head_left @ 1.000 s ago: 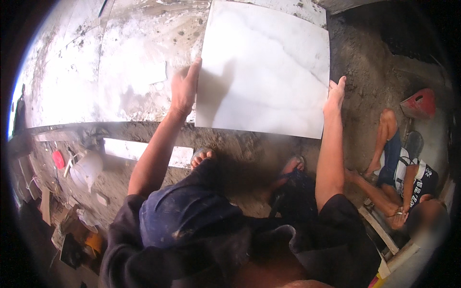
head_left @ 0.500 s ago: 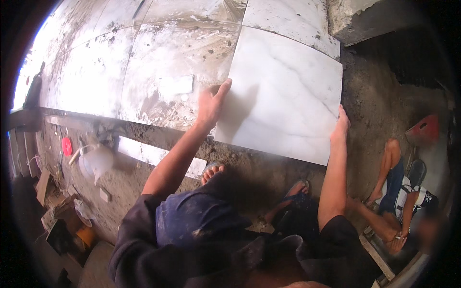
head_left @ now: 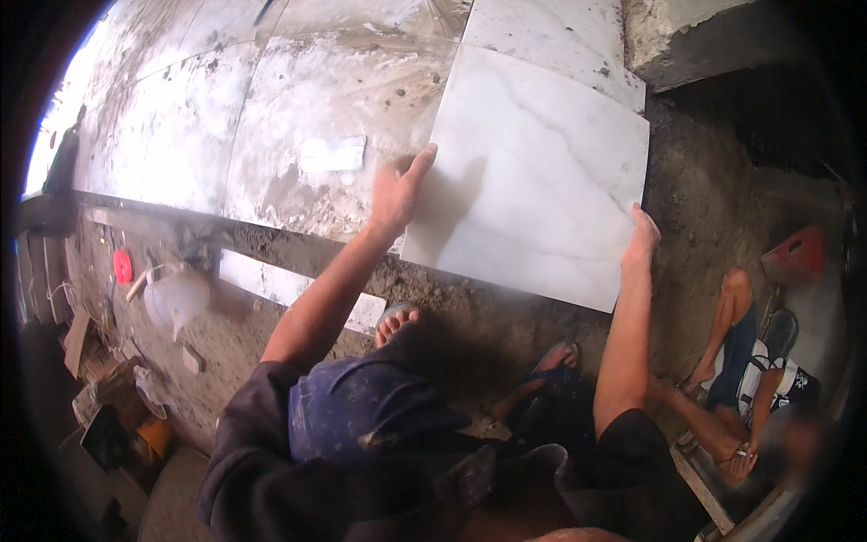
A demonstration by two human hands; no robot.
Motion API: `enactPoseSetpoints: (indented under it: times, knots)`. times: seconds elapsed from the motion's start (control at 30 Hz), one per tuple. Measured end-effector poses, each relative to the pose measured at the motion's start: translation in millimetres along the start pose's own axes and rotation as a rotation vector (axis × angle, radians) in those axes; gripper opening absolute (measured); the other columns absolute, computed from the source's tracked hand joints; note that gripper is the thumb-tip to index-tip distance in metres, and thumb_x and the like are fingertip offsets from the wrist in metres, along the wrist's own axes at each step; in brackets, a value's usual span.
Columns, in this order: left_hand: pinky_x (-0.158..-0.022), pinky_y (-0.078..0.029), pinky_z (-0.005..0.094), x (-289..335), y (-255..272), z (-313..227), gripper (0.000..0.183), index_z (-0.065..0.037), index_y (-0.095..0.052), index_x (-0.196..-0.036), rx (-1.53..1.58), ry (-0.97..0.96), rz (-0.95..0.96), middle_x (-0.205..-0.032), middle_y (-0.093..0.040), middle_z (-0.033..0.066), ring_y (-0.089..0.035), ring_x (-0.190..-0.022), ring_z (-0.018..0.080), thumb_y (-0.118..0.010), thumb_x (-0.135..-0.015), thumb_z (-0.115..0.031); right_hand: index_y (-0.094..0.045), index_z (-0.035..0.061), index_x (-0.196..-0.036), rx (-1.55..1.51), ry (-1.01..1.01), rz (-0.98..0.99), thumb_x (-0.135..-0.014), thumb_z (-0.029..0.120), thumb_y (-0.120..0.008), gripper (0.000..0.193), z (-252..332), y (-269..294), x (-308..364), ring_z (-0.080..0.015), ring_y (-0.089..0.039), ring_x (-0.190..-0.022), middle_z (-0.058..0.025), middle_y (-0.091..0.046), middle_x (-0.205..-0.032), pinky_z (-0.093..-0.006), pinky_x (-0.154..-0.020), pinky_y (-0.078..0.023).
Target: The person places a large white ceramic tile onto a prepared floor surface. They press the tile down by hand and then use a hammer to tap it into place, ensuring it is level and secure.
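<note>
A large white marbled floor tile (head_left: 533, 172) lies at the edge of the laid tiles, turned slightly from their line. My left hand (head_left: 402, 194) grips its left edge, thumb on the top face and the other fingers mostly hidden. At the right edge, my right hand (head_left: 640, 242) holds the tile near its nearer corner, with the fingers partly out of sight. Dirty, mortar-smeared laid tiles (head_left: 307, 99) border it on the left and beyond. A small white tile piece (head_left: 332, 154) rests on them beside my left hand.
A long white tile strip (head_left: 271, 275) lies on the dirt below the tiled edge. Left of it stand a whitish container (head_left: 176, 298) and a red round object (head_left: 123, 266). A concrete block (head_left: 673, 41) juts in at far right. Another person (head_left: 741, 379) sits at right near a red object (head_left: 795, 256).
The tile has turned slightly, its far right corner shifting right. My right hand has slid a little nearer along its edge. My left hand keeps its place on the tile.
</note>
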State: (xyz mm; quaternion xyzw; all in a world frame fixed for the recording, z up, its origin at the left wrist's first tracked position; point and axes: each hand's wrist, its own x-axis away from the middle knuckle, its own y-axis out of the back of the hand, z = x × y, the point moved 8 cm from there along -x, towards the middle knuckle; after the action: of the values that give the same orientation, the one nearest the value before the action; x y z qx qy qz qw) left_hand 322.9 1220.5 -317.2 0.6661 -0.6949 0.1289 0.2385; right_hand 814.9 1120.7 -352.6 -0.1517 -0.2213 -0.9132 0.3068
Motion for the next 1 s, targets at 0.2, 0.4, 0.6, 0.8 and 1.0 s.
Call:
enactPoseSetpoints:
  times: [0.2, 0.4, 0.6, 0.8, 1.0]
  knots:
    - [-0.081, -0.054, 0.0339, -8.3, -1.7, 11.0, 0.074, 0.014, -0.068, -0.115, 0.021, 0.006, -0.001, -0.100, -0.072, 0.0217, -0.068, -0.090, 0.0232, -0.067, -0.090, -0.056, -0.067, -0.0122, -0.118, -0.032, -0.017, 0.010, -0.091, 0.020, -0.070, 0.042, -6.4, -2.8, -2.0, -0.0260, -0.067, -0.101, -0.0193, -0.069, -0.117, -0.0376, -0.092, -0.052]
    - [-0.078, -0.054, 0.0337, -2.9, 0.2, 7.9, 0.070, 0.012, -0.068, -0.114, 0.031, 0.017, -0.009, -0.097, -0.072, 0.0189, -0.068, -0.087, 0.0217, -0.068, -0.090, -0.054, -0.064, -0.0144, -0.119, 0.014, -0.031, 0.044, -0.092, 0.021, -0.070, 0.045, 11.5, -12.1, 19.1, -0.0293, -0.067, -0.103, -0.0211, -0.068, -0.119, -0.0412, -0.091, -0.054]
    - [-0.067, -0.050, 0.0333, 6.8, -1.4, 2.5, 0.062, 0.006, -0.070, -0.097, 0.077, 0.008, 0.013, -0.082, -0.066, 0.0115, -0.061, -0.073, 0.0172, -0.062, -0.095, -0.055, -0.064, -0.0122, -0.124, 0.132, -0.016, 0.027, -0.094, 0.022, -0.069, 0.045, 18.5, -8.2, 5.1, -0.0309, -0.067, -0.104, -0.0231, -0.067, -0.123, -0.0427, -0.092, -0.054]
    - [-0.091, -0.057, 0.0423, 3.2, 20.3, -1.9, 0.070, 0.009, -0.068, -0.118, -0.151, 0.010, -0.049, -0.108, -0.072, 0.0251, -0.072, -0.101, 0.0284, -0.064, -0.094, -0.056, -0.064, -0.0105, -0.125, 0.091, -0.068, 0.022, -0.096, 0.023, -0.068, 0.045, 6.5, -2.5, -5.8, -0.0311, -0.067, -0.107, -0.0230, -0.067, -0.124, -0.0426, -0.093, -0.054]
    - [-0.088, -0.058, 0.0372, 22.0, 67.3, -12.5, 0.052, 0.007, -0.067, -0.123, -0.060, -0.291, -0.318, -0.108, -0.073, 0.0221, -0.071, -0.103, 0.0256, -0.066, -0.098, -0.038, -0.064, -0.0110, -0.126, 0.129, -0.026, 0.038, -0.095, 0.023, -0.070, 0.046, 10.1, -5.2, -12.0, -0.0317, -0.068, -0.107, -0.0236, -0.067, -0.124, -0.0423, -0.093, -0.055]
